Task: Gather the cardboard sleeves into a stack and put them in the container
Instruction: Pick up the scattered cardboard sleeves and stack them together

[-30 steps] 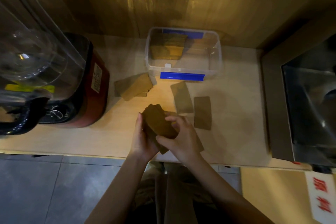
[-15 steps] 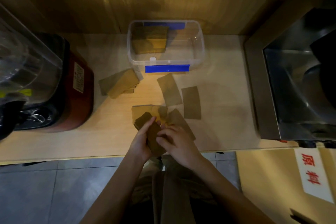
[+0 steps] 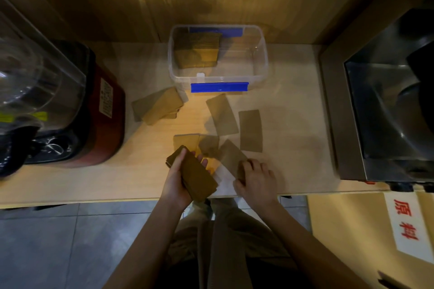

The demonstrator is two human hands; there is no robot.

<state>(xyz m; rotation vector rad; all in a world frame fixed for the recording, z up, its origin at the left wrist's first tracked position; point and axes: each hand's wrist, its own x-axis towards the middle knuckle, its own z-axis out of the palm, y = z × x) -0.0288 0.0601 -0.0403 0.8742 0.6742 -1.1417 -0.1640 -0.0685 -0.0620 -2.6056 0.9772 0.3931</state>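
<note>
Hidden and cut-off parts near the clear container (image 3: 263,58)

Left of the container, the blender (image 3: 58,105) runs off the frame's left edge. Nearer than the container, the right hand (image 3: 257,177) covers the near end of a sleeve (image 3: 231,156); the left hand's (image 3: 177,182) stack (image 3: 199,177) blurs, its count unreadable.

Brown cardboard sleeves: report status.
Left hand holds brown cardboard sleeve stack. Right hand on loose sleeve. Clear plastic container open, path unobstructed.
</note>
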